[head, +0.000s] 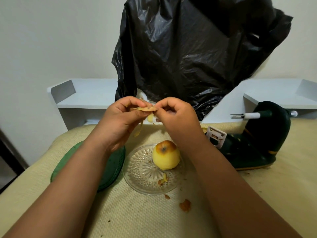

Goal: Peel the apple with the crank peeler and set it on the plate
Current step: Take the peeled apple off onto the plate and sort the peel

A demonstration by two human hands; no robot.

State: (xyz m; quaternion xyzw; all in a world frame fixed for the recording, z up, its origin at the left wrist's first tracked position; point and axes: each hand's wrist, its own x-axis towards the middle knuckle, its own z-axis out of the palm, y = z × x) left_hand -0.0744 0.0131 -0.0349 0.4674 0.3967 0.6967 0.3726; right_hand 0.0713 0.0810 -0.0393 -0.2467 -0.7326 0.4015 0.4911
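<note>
On my far left lies one green plate (109,170), flat on the cream-coloured counter (137,215) and partly under my left forearm. Just right of it, edges nearly touching, sits one clear cut-glass plate (137,172), and on its far right side rests the one apple (166,155), peeled to pale yellow with a cap of reddish skin left around the stem end, which faces up. A scrap of peel lies on the glass near the front, and two or three more scraps dot the counter in front of that plate. Above the plates I hold both hands raised: my left hand (122,115) is curled nearly closed, thumb and fingers pinching one end of a strip of peel (145,109), and my right hand (175,114) is curled the same way, pinching the other end, so the strip spans between them and a thin curl dangles below. Behind them hangs one black plastic bag (197,48). At the far right stands one dark green crank peeler (257,143), its pronged fork (237,115) bare and pointing left.
</note>
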